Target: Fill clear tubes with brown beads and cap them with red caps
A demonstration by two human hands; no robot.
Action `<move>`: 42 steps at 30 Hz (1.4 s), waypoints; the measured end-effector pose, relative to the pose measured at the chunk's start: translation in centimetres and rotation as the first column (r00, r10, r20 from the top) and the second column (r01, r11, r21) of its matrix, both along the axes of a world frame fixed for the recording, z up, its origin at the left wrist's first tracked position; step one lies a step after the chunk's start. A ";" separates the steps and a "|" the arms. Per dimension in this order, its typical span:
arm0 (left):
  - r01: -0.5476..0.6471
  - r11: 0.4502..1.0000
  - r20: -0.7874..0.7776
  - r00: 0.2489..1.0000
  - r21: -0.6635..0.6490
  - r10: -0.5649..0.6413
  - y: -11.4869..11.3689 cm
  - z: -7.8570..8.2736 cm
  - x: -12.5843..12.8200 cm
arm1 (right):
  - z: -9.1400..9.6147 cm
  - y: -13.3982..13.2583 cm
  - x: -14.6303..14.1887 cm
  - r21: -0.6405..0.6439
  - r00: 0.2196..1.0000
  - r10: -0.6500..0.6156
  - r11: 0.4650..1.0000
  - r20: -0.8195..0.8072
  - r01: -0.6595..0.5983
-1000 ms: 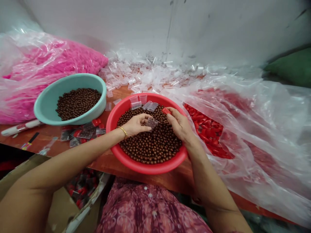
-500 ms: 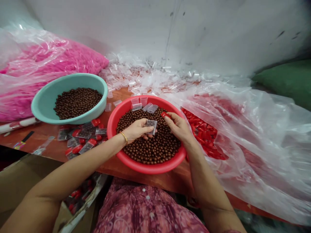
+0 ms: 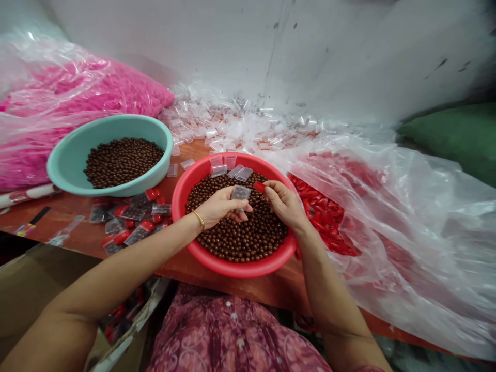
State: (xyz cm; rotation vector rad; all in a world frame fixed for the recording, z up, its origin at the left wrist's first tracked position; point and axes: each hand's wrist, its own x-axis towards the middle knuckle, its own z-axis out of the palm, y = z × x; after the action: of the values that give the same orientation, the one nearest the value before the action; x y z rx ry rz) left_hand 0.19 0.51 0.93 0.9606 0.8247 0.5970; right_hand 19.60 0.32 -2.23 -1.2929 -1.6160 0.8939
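Over a red basin [image 3: 179, 199] of brown balls [image 3: 240, 243], my left hand [image 3: 222, 209] grips a small clear plastic case [image 3: 241, 193] between thumb and fingers. Dark balls show through its wall. My right hand [image 3: 284, 203] pinches a red plastic cap [image 3: 260, 187] just to the right of the case, the two apart by a small gap. Several clear cases [image 3: 244, 174] lie on the balls at the basin's far side. Red-capped cases [image 3: 139, 232] are heaped on the table to the left of the basin.
A teal basin [image 3: 158, 175] with more brown balls [image 3: 122, 163] stands at left, before a bag of pink pieces [image 3: 96, 88]. Loose clear cases [image 3: 232, 121] cover the table's back. Red caps [image 3: 323, 217] spill from a clear bag [image 3: 418, 217] at right. A cardboard box [image 3: 42, 294] sits below, left.
My left hand has tilted the clear case up a little. The red cap in my right hand has turned and come nearer to the case.
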 end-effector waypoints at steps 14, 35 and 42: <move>0.005 0.999 0.014 1.000 -0.045 -0.004 0.0 0.1 -0.1 | 0.8 -0.2 -0.3 -0.188 0.973 0.025 0.980 -0.230 -0.069; 0.104 0.995 0.031 0.994 0.015 -0.104 -0.1 0.0 -0.1 | 1.2 -0.4 0.1 -0.250 0.956 -0.015 0.966 -0.294 -0.062; 0.076 0.997 0.007 0.997 -0.006 -0.076 -0.1 0.3 0.0 | 0.9 0.1 0.4 -0.284 0.914 -0.064 0.957 -0.400 -0.058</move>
State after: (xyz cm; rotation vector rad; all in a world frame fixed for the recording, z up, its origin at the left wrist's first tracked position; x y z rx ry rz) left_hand 0.16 0.42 1.21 0.9790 0.7806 0.5315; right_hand 19.97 0.39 -1.35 -1.2010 -1.1848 1.3401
